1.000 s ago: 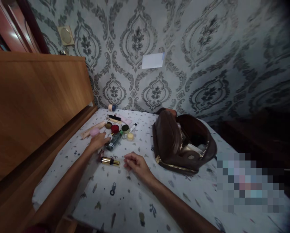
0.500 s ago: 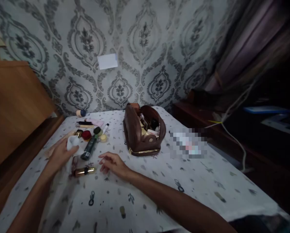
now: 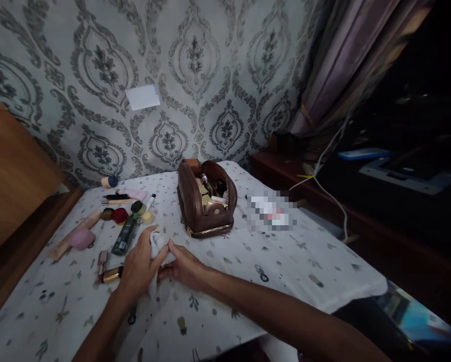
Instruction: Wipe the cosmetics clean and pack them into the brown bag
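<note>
My left hand (image 3: pixel 140 264) is closed around a crumpled white cloth (image 3: pixel 158 245), above the near middle of the table. Meeting it from the right, my right hand (image 3: pixel 185 266) pinches the cloth's edge between thumb and fingers. Just left of my left hand lie a gold tube (image 3: pixel 112 274), partly hidden by that hand, and a small pinkish bottle (image 3: pixel 102 264). A dark green bottle (image 3: pixel 123 239) lies behind them. Beyond my right hand stands a brown bag (image 3: pixel 206 211), its top unzipped, with several small items inside.
Toward the left are a pink sponge-like piece (image 3: pixel 82 238), a red round jar (image 3: pixel 120 216), a dark green lid (image 3: pixel 138 207) and brushes (image 3: pixel 115 201). A blurred-out packet (image 3: pixel 270 212) lies right of the bag. A white cable (image 3: pixel 333 201) hangs by the table's right side.
My left hand has moved right with the white cloth, away from the cosmetics. My right hand has come to the cloth and taken hold of it. The view has turned slightly right.
</note>
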Demonstrator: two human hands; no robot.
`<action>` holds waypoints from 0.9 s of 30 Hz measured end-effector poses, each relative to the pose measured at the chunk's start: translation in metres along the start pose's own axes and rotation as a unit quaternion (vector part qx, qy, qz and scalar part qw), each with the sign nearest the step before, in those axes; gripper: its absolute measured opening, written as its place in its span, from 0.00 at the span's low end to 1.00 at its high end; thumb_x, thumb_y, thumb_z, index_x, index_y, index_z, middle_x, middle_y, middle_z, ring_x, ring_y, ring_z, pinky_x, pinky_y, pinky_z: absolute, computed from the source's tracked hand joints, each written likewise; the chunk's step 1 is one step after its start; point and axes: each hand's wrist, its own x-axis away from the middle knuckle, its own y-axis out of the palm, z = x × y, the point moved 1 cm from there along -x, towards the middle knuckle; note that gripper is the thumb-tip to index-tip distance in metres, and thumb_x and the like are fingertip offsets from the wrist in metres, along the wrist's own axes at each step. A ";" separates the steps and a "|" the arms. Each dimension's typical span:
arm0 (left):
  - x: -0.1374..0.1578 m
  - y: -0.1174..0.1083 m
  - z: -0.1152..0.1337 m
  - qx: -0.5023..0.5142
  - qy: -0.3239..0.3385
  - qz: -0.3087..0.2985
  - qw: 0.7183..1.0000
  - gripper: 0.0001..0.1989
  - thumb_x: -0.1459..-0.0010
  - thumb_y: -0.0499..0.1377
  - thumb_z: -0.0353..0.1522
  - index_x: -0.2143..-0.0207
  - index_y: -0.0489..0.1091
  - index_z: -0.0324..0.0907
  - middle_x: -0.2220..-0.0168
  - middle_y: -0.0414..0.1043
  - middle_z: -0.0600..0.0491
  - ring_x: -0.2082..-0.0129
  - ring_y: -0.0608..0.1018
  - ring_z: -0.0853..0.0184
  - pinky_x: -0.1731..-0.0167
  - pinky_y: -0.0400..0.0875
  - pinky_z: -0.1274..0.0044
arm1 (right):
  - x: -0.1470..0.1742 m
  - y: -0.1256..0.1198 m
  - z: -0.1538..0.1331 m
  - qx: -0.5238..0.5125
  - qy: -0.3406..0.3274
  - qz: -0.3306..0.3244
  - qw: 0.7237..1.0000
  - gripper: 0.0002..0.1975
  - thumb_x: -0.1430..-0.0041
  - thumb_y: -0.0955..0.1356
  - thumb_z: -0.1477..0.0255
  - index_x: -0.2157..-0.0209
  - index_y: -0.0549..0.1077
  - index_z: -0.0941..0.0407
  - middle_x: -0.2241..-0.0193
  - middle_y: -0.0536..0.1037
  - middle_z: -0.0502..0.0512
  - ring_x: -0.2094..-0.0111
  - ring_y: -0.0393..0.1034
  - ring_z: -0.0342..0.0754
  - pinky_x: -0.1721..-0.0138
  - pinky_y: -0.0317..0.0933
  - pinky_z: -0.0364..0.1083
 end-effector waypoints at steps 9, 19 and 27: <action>-0.024 -0.002 -0.004 0.246 -0.087 0.035 0.965 0.17 0.43 0.56 0.44 0.78 0.60 0.43 0.80 0.61 0.58 0.77 0.65 0.69 0.74 0.59 0.78 | 0.007 -0.001 -0.010 0.179 -0.005 -0.082 0.981 0.28 0.55 0.76 0.49 0.67 0.69 0.58 0.77 0.71 0.45 0.79 0.64 0.38 0.80 0.51 0.38; -0.016 0.017 -0.012 0.492 -0.264 0.036 0.829 0.14 0.49 0.59 0.42 0.65 0.70 0.41 0.79 0.65 0.60 0.81 0.68 0.72 0.79 0.64 0.80 | 0.006 -0.003 -0.007 0.222 -0.033 -0.108 0.968 0.23 0.43 0.71 0.52 0.62 0.62 0.55 0.75 0.72 0.45 0.78 0.66 0.39 0.77 0.56 0.39; -0.006 0.020 -0.010 0.495 -0.248 -0.013 0.832 0.21 0.45 0.56 0.38 0.48 0.65 0.48 0.80 0.63 0.64 0.85 0.67 0.72 0.85 0.60 0.82 | 0.008 0.000 -0.013 0.229 -0.070 -0.045 0.970 0.22 0.46 0.72 0.53 0.60 0.68 0.55 0.70 0.70 0.47 0.77 0.65 0.39 0.79 0.61 0.39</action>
